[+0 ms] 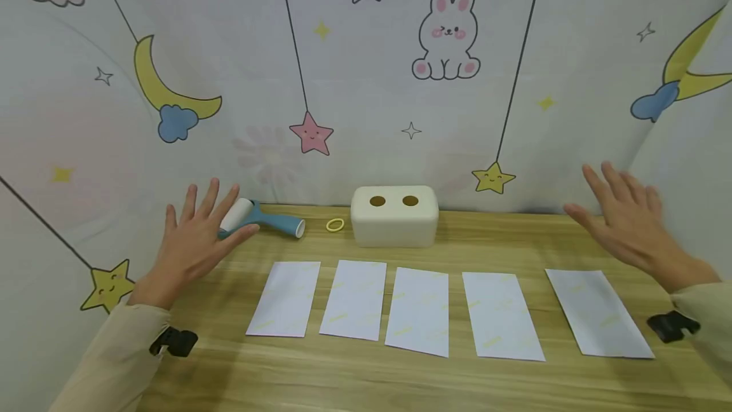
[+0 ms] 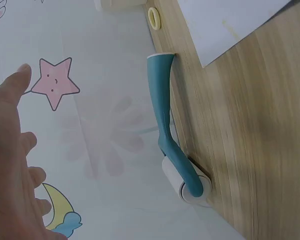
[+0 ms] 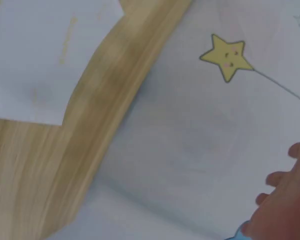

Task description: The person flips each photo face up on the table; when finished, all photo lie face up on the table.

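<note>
Both hands are held up with fingers spread and nothing in them. In the head view my left hand (image 1: 194, 243) is at the left, overlapping the white roller head of a blue-handled lint roller (image 1: 277, 223). The left wrist view shows that lint roller (image 2: 162, 105) lying by the table's back edge, apart from the fingers. My right hand (image 1: 626, 224) is raised at the right, nearest to the rightmost white sheet (image 1: 599, 313). Several white paper sheets with faint yellow marks, among them a middle one (image 1: 420, 310), lie in a row across the table.
A cream box (image 1: 394, 227) with two round holes on top stands at the back middle of the wooden table (image 1: 343, 380). Beside it lies a small yellow ring (image 1: 335, 226). A printed cloth (image 1: 366, 94) hangs behind the table and along its sides.
</note>
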The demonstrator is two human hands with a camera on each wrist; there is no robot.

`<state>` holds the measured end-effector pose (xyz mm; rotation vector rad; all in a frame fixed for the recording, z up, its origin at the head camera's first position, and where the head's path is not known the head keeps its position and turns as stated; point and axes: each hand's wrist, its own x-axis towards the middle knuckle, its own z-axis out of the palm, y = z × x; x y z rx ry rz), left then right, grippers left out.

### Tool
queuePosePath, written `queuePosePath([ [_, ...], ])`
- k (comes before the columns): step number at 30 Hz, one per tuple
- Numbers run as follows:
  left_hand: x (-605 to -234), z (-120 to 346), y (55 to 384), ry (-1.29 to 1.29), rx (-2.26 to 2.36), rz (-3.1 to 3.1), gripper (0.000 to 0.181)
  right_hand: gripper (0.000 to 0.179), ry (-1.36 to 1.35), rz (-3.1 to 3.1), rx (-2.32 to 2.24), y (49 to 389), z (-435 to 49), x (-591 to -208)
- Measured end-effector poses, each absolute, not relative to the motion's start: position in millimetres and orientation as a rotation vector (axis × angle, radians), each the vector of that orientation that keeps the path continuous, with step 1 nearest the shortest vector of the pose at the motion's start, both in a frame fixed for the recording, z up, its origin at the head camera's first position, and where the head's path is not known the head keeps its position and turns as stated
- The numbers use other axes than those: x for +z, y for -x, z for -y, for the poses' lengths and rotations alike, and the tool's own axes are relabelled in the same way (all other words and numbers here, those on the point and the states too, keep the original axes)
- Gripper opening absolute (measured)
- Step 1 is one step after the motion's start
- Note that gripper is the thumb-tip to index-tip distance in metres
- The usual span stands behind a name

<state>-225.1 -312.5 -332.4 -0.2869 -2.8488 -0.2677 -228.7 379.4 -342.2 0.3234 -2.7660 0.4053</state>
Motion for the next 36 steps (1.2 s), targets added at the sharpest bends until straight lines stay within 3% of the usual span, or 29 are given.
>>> queuePosePath([
  [10, -325, 311, 222, 0.323, -0.359, 2.816, 0.093, 0.074, -0.448, 2.578, 0.786, 236, -350, -338],
  [36, -318, 293, 217, 0.478, -0.647, 2.488, 0.08, 0.068, -0.539, 2.359, 1.465, 239, -243, -326],
])
